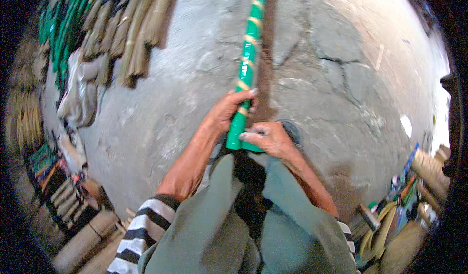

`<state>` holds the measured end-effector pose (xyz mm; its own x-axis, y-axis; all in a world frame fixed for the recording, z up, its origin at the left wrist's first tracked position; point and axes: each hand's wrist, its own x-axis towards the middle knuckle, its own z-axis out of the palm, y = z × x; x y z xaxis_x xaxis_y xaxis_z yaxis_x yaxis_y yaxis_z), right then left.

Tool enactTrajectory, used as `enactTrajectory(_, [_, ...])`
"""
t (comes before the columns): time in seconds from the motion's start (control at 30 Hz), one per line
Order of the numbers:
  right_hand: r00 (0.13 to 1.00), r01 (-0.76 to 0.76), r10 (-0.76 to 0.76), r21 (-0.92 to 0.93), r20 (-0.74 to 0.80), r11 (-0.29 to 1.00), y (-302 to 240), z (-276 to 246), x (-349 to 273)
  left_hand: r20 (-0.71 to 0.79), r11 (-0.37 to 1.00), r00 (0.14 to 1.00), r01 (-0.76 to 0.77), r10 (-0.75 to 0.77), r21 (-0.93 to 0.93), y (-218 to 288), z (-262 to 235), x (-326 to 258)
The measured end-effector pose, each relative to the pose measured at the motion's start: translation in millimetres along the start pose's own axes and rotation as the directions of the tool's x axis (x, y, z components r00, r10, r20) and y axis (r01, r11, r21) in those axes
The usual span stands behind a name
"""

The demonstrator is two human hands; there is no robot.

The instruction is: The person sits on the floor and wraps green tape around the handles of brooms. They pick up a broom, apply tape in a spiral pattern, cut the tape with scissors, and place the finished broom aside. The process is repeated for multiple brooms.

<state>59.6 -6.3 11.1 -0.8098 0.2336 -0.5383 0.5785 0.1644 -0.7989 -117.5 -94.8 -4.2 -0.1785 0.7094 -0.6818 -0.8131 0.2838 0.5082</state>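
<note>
A long, straight pole point(249, 49) runs from between my knees toward the far edge of the view. Glossy green tape spirals round it, with tan bands showing between the turns. My left hand point(228, 109) is wrapped round the pole a little above its near end, thumb across the top. At that near end, the thumb and fingers of my right hand point(268, 137) are pinched together on a loose flap of green tape point(252, 147) that sticks out to the right. The pole's far end meets the top rim of the view.
Bundles of tan straw point(141, 35) and green-wrapped lengths point(68, 35) lie at far left, beside a whitish plastic sack point(80, 93). Tools and rolled material point(87, 230) crowd the lower left; more clutter point(390, 215) stands lower right. The grey concrete floor point(336, 74) is cracked.
</note>
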Motion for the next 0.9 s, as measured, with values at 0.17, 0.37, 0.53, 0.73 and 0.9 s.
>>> enactTrajectory(0.17, [0.994,0.104,-0.105,0.058,0.023,0.993,3.3,-5.6,-6.1,0.144,0.959,0.987,0.111,-0.075,-0.261,0.6,14.1,-9.1])
enactTrajectory(0.37, [0.653,0.255,-0.510,-0.472,-0.560,0.844,-0.7,-42.0,-32.4,0.288,0.899,0.958,0.121,0.007,-0.422,3.5,40.0,-15.9])
enactTrajectory(0.53, [0.564,-0.083,-0.265,-0.373,-0.782,0.924,73.7,-54.9,-118.0,0.132,0.949,0.990,-0.007,0.051,-0.315,6.5,56.0,-16.7])
enactTrajectory(0.73, [0.510,-0.477,-0.118,-0.395,-0.852,0.785,259.5,20.4,-280.5,0.043,0.966,0.995,-0.077,0.090,-0.249,-8.3,56.9,-11.8])
enactTrajectory(0.9, [0.483,-0.619,0.170,-0.199,-0.859,0.759,328.1,68.7,-345.0,0.042,0.950,0.994,-0.087,0.104,-0.301,-20.0,62.4,-4.3])
